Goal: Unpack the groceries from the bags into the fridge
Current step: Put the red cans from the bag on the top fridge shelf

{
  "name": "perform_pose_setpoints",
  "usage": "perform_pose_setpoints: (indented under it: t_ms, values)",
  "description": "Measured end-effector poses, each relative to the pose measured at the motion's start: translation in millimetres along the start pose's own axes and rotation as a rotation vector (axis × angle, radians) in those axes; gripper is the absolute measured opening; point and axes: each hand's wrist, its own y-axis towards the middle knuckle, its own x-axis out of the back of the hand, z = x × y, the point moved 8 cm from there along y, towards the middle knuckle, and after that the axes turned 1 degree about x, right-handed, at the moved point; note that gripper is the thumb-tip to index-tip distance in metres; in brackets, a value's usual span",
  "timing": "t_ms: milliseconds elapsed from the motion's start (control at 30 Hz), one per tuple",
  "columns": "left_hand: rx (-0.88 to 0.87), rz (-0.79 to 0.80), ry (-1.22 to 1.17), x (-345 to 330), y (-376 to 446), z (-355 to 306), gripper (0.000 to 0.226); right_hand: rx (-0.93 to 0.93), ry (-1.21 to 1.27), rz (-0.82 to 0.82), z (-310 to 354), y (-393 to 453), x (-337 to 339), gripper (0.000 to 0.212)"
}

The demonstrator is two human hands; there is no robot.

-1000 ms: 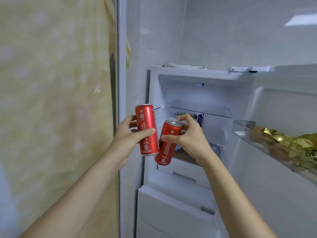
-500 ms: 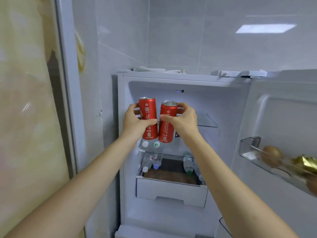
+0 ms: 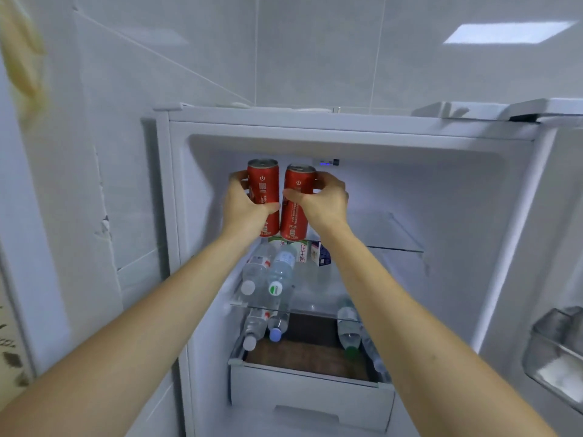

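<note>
Head view: both arms reach up into the open white fridge. The left hand is wrapped around a tall slim red metal can, thumb across its front and fingers behind. The right hand grasps a 2nd slim red metal can the same way. The 2 cans stand just beside each other, almost touching, both roughly upright with their silver tops upward; the right can tilts slightly, its base leaning towards the left one.

The relation that matters: the cans' long axes run vertical, and their bases sit about level with the front edge of the clear glass upper shelf, which stretches away to the right and behind the hands. Whether the bases already rest on the glass cannot be told, since the hands and wrists hide them. Each hand is beside its own can, so neither needs to cross; judging from this, the coming move is a short push inward and a set-down, keeping the cans upright.

Below, white milk cartons with green print stand at the back of the next shelf, and clear plastic water bottles lie on their sides in front of them. More bottles lie in the white drawer at the bottom.
</note>
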Motion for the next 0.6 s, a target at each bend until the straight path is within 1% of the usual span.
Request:
perform_pose_setpoints:
  t_ms: [167,300,333,467,533,600]
  values:
    - [0.019,-0.005,-0.014,-19,29,22,0.073,-0.038,-0.005,0.063,-11,28,-15,0.052]
    - [0.033,0.039,0.005,-31,50,33,0.074,-0.079,0.032,0.078,-27,40,-24,0.034]
    - [0.041,0.052,0.011,-34,55,35,0.073,-0.079,0.033,0.077,-30,43,-26,0.033]
    - [0.059,0.111,0.105,-43,73,42,0.071,-0.093,0.012,0.134,-43,57,-34,0.053]
    - [0.061,0.132,0.177,-48,84,47,0.071,-0.134,-0.021,0.178,-58,64,-41,0.057]
    - [0.044,0.150,0.248,-55,96,54,0.071,-0.158,-0.069,0.183,-69,73,-47,0.057]
